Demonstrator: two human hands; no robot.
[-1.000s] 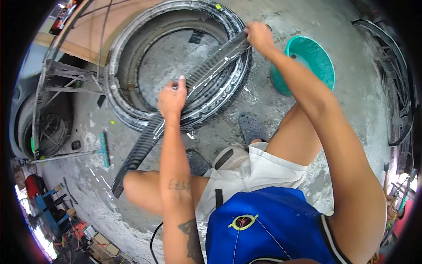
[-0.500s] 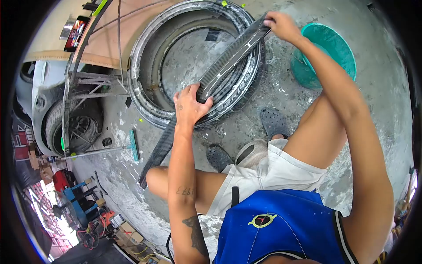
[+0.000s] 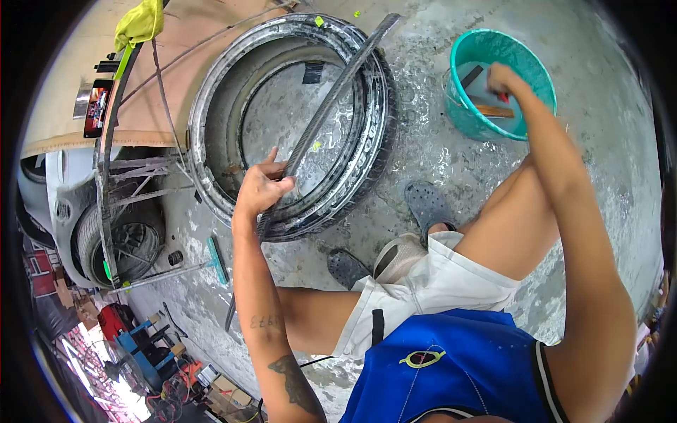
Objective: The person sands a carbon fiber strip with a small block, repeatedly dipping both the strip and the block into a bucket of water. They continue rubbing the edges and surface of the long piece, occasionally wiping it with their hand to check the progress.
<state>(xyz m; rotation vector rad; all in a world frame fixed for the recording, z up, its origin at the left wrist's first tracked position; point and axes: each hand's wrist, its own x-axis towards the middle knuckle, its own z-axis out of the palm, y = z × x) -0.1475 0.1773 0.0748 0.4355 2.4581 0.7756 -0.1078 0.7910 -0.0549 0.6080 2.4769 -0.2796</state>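
Left hand: grasping long black carbon-patterned strip partway along; strip edge-up, slanting across wet black rubber tyre. Right hand: at mouth of round teal plastic bucket; small red item at fingers, grip unclear.

- Right hand, within the bucket's rim: blurred, its red object too small to tell
- Dark strip: partly hidden by left forearm
- Yellow cloth: cut off above

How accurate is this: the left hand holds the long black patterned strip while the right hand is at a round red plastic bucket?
Only the colour is wrong: the head view shows the right hand at a round teal plastic bucket.
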